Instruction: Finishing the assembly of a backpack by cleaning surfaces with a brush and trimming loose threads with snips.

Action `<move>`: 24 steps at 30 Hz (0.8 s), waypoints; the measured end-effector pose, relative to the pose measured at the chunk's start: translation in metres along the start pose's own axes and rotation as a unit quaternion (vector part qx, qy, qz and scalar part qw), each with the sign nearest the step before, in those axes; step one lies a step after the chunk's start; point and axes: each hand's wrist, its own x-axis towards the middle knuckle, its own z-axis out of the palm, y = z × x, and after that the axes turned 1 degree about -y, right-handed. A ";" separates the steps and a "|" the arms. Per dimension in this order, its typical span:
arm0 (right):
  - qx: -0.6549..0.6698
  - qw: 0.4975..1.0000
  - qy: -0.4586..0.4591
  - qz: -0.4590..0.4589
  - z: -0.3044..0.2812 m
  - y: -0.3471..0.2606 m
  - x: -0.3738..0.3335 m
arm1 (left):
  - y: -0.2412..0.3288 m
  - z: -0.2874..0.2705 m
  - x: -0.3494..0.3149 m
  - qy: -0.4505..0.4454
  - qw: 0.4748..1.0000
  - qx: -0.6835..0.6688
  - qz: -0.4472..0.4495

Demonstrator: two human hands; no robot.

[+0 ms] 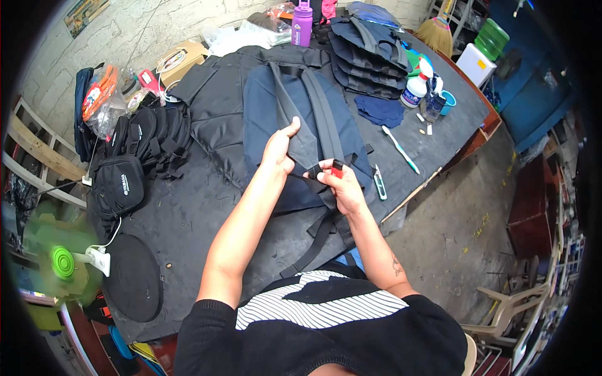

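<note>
A navy and black backpack piece [260, 106] with two grey padded shoulder straps lies across the table in front of me. My left hand [279, 147] is closed on the left shoulder strap [301, 147], its thumb pointing up along the padding. My right hand [343, 186] pinches the strap's lower end, where black webbing joins it, and also holds a small red lighter [337, 168]. Black webbing [313, 244] hangs from below the right hand toward my lap. Fingers partly hide the strap end.
Right of the backpack lie a green-and-white cutter [380, 182], a toothbrush [401, 149] and navy fabric pieces [380, 111]. Stacked navy panels [367, 56] and a purple bottle [301, 25] stand behind. Black pouches [119, 183] and a green fan [63, 261] are left.
</note>
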 end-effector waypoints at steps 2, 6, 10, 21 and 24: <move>-0.009 1.000 0.009 0.009 0.004 -0.006 -0.003 | -0.003 0.000 0.002 0.018 0.999 0.029 0.028; 0.003 0.999 0.038 0.011 0.011 -0.004 -0.002 | -0.008 0.020 -0.014 0.114 0.973 0.130 0.154; 0.044 0.998 0.035 -0.005 0.000 -0.002 -0.001 | -0.029 0.007 -0.033 0.171 0.893 0.304 0.284; 0.047 0.997 0.060 -0.016 0.002 0.009 0.003 | -0.055 0.016 -0.088 0.053 0.608 0.602 0.514; -0.088 0.996 0.026 -0.009 -0.013 -0.004 -0.001 | -0.054 0.005 -0.082 0.033 0.591 0.607 0.530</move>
